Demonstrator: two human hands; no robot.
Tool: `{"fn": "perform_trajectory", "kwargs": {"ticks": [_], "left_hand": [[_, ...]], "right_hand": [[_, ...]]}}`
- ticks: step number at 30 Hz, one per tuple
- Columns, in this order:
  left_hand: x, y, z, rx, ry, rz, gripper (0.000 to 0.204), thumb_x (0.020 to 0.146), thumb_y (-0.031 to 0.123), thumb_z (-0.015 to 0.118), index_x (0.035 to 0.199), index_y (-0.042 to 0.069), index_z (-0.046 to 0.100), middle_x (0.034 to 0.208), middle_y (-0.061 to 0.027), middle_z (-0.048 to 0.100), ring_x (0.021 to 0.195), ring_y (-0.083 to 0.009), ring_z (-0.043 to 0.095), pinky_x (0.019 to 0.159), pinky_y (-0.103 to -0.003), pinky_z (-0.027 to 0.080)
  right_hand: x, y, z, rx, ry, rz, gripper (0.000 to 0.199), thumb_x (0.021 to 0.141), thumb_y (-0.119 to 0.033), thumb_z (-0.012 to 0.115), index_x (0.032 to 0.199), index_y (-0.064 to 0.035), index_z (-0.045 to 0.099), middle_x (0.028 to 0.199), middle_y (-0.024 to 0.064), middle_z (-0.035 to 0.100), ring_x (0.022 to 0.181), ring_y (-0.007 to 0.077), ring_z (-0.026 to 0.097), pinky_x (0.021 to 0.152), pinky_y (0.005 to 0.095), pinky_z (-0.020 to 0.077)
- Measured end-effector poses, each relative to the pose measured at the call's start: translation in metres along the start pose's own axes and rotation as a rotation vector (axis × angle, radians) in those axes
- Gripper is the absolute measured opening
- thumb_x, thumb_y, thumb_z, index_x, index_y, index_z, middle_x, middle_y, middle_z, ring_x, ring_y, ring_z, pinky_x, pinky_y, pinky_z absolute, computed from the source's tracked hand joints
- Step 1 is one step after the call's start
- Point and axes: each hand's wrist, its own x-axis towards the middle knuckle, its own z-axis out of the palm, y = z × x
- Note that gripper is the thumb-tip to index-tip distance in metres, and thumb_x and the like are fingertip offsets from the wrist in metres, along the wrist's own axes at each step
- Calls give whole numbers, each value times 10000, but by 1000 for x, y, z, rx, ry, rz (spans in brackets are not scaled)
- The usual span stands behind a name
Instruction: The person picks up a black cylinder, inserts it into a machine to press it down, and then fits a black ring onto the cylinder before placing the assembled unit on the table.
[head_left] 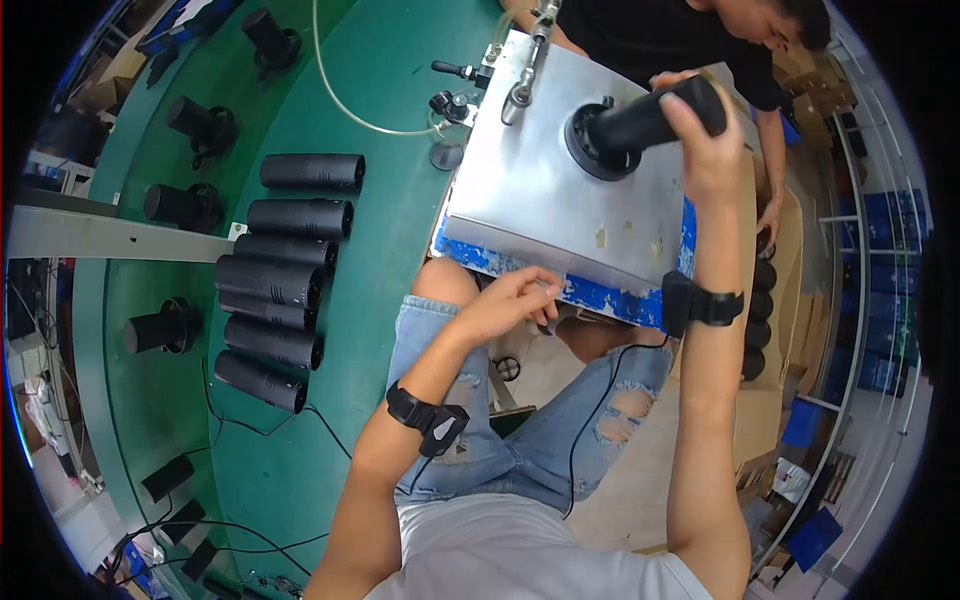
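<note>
My right hand (712, 150) is wrapped round the far end of a black cylindrical housing (632, 124). The housing lies tilted, its other end at a round black collar (583, 150) on top of a metal box (530, 190); whether the two are joined I cannot tell. By the box's near edge, above my lap, my left hand (515, 302) has its fingers curled and the thumb close to the forefinger. A small dark bit shows below those fingers, too unclear to name.
Several black ribbed tubes (285, 340) lie in a column on the green table (370, 200). Black parts with flanges (165, 328) line its left side. A clear hose (345, 110) runs to valves on the box. Across from me a person reaches toward a cardboard box (790, 270) with dark round parts.
</note>
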Motion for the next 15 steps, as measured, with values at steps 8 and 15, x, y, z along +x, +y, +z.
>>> {"fn": "perform_trajectory", "kwargs": {"ticks": [8, 15], "left_hand": [[7, -2, -2, 45, 49, 35, 323, 975, 262, 503, 1163, 4, 554, 883, -50, 645, 801, -111, 595, 735, -245, 470], [7, -12, -2, 83, 80, 53, 291, 965, 207, 529, 1155, -13, 546, 878, -66, 641, 811, -115, 597, 753, -253, 486]], "right_hand": [[-16, 46, 45, -368, 269, -55, 381, 772, -137, 780, 1046, 9, 560, 918, 64, 667, 793, 135, 623, 778, 281, 501], [-25, 48, 50, -347, 299, -136, 276, 768, -108, 771, 946, -17, 581, 919, 51, 665, 836, 125, 610, 817, 267, 472]]}}
